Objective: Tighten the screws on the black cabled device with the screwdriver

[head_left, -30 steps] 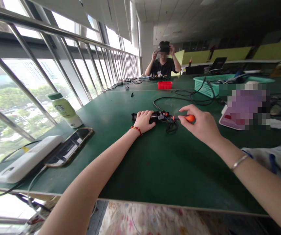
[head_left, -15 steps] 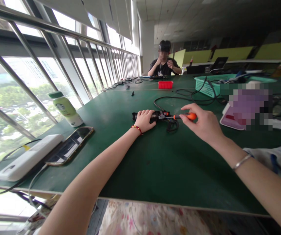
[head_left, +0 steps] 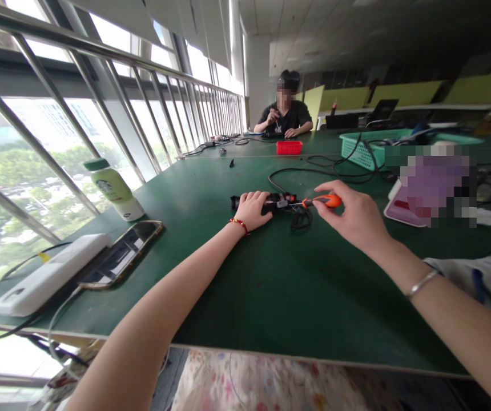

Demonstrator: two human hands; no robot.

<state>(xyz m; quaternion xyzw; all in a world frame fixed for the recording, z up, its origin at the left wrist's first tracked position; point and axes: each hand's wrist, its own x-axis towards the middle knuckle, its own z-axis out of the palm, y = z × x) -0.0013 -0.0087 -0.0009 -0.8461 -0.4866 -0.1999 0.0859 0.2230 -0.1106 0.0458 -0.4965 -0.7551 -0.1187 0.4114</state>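
Observation:
A black cylindrical device (head_left: 276, 201) with a cable and small exposed parts at its right end lies on the green table (head_left: 237, 274). My left hand (head_left: 254, 210) is wrapped over its body and presses it to the tabletop. Between the thumb and fingers of my right hand (head_left: 350, 211) is an orange and black screwdriver (head_left: 326, 200). Its shaft points left, with the tip at the device's right end; whether the tip sits in a screw is too small to tell. A dark loop of wire (head_left: 301, 220) lies just below the shaft.
On the left are a bottle (head_left: 115, 191), a phone (head_left: 121, 254) and a white power strip (head_left: 51, 277). Farther back stand a red tray (head_left: 289, 148) and a green basket (head_left: 359, 151) with cables. A person (head_left: 288, 108) sits across the table. Grey cloth (head_left: 481, 279) lies right.
The screwdriver handle has turned and shifted slightly in my right hand. My left hand has stayed on the device. Across the table, the person's hands have come down from the face.

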